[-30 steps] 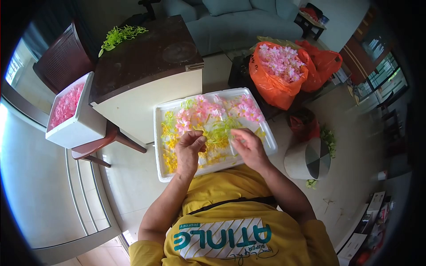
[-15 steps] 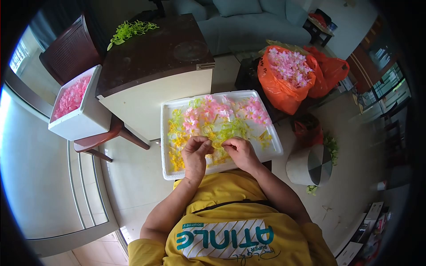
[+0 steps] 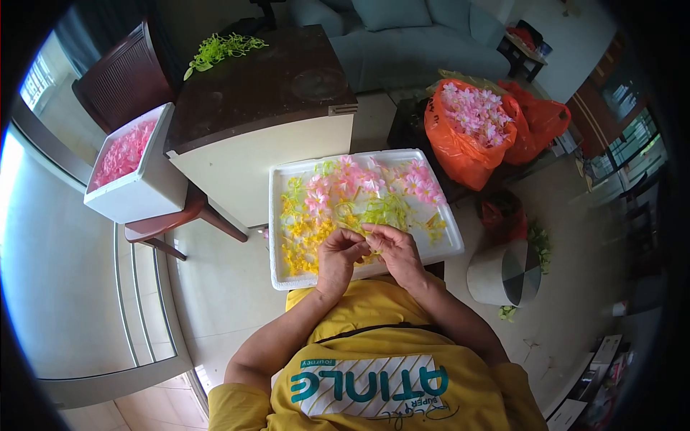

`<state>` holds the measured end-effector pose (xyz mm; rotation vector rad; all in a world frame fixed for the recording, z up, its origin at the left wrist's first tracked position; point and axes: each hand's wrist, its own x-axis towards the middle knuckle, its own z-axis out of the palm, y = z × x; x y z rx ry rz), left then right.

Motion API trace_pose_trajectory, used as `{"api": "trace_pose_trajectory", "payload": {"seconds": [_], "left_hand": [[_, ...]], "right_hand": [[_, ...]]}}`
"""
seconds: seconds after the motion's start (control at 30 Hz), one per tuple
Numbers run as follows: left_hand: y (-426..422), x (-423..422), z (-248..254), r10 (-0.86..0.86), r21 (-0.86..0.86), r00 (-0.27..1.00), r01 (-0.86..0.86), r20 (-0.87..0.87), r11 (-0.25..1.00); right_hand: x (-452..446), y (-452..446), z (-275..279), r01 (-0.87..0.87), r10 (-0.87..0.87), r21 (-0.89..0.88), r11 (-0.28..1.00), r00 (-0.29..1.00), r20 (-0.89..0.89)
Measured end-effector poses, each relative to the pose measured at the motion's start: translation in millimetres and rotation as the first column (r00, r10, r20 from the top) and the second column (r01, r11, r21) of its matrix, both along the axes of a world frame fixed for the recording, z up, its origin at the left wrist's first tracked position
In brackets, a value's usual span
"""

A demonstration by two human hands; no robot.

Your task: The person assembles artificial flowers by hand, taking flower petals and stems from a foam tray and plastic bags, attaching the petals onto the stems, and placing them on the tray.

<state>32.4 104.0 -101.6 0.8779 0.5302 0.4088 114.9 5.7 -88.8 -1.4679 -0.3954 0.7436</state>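
A white foam tray [image 3: 277, 251] lies in front of my body. On it are yellow pieces [image 3: 302, 241] at the left, pink flowers [image 3: 424, 181] along the far side and light green stems [image 3: 387, 210] near the middle. Over the tray's near edge, my left hand [image 3: 339, 260] is closed in a pinch. My right hand [image 3: 397, 255] is pinched too, its fingertips meeting those of my left hand. Whatever lies between the fingertips is too small to make out.
A dark-topped cabinet [image 3: 266, 93] with green stems [image 3: 223, 50] stands beyond the tray. At left, a foam box [image 3: 136, 194] of pink petals rests on a chair [image 3: 165, 224]. Right are an orange bag [image 3: 460, 154] of pink flowers and a round bin [image 3: 496, 273].
My right hand has come in from apart to meet my left hand, and its fingers have closed. The whole view has shifted, so the tray appears further right.
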Motion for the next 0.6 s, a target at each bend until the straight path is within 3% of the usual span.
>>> {"api": "trace_pose_trajectory", "payload": {"seconds": [0.13, 0.27, 0.3, 0.33, 0.37, 0.43, 0.47, 0.6], "left_hand": [[-1.1, -4.6, -4.5, -0.099, -0.021, 0.995, 0.098, -0.03, 0.995], [17.1, 0.8, 13.0, -0.142, 0.168, 0.97, 0.177, -0.199, 0.97], [28.7, 1.2, 8.6, -0.031, 0.354, 0.975, 0.11, -0.222, 0.929], [44.3, 0.9, 1.1, 0.081, 0.528, 0.972, 0.05, -0.222, 0.848], [59.5, 1.1, -6.9, 0.174, 0.539, 0.97, -0.056, -0.169, 0.84], [85.6, -0.3, -5.6, 0.334, 0.785, 0.902, 0.01, -0.275, 0.619], [87.8, 1.1, -6.9, 0.334, 0.786, 0.902, 0.01, -0.274, 0.618], [93.8, 9.2, -25.7, 0.388, 0.894, 0.807, 0.379, -0.445, 0.238]], "right_hand": [[0.1, -2.9, -6.7, 0.003, -0.007, 0.046, 0.999, 0.996, 0.086], [9.2, -6.5, -10.3, 0.076, -0.076, 0.006, 0.997, 0.997, -0.016], [9.8, -6.3, -9.7, 0.078, -0.078, 0.006, 0.997, 0.997, -0.023], [9.9, -6.1, -6.3, 0.064, -0.064, 0.011, 0.998, 0.996, -0.056], [9.1, -6.2, -2.0, 0.052, -0.05, 0.016, 0.999, 0.995, -0.09], [7.2, -6.9, 2.3, 0.026, -0.021, 0.027, 0.999, 0.988, -0.152], [7.8, -5.5, 1.5, 0.027, -0.022, 0.029, 0.999, 0.988, -0.152], [5.5, 2.2, -6.3, -0.024, 0.035, 0.062, 0.998, 0.983, -0.179]]}}
